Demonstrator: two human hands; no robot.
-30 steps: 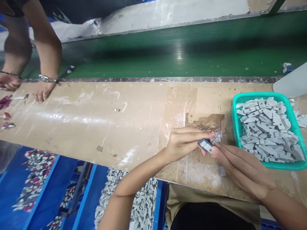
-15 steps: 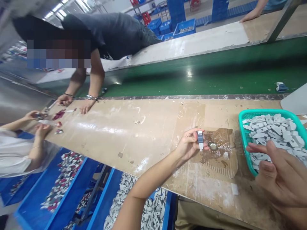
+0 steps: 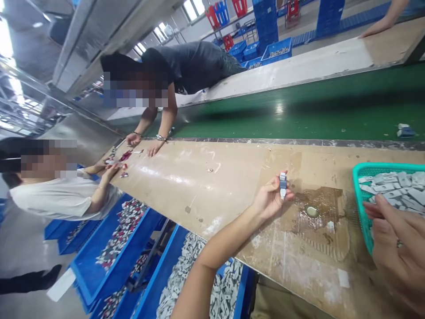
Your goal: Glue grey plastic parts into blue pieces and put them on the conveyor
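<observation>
Between the fingers of my left hand (image 3: 268,200) is a small white and blue-grey plastic part (image 3: 283,185), held upright above the worktable. My left hand is closed on it at thumb and fingers. My right hand (image 3: 398,248) is at the near left side of a green basket (image 3: 357,195), overlapping it in view. Its fingers are stretched out and apart, and I see nothing held in them. Many flat white plastic pieces (image 3: 395,182) fill the basket. A small round metal dish (image 3: 312,211) with liquid sits on a wet brown cardboard patch (image 3: 323,235) between my hands.
The brown worktable (image 3: 232,177) runs along a green conveyor belt (image 3: 252,115), where a small part (image 3: 405,130) lies. Blue crates (image 3: 166,266) of pieces stand below the near edge. Two co-workers (image 3: 199,62) (image 3: 66,190) handle pieces at the far left end.
The view has swung left, so the scene sits further right. My left hand still holds the part, now turned more upright and apart from the dish. My right hand's fingers have shifted at the basket.
</observation>
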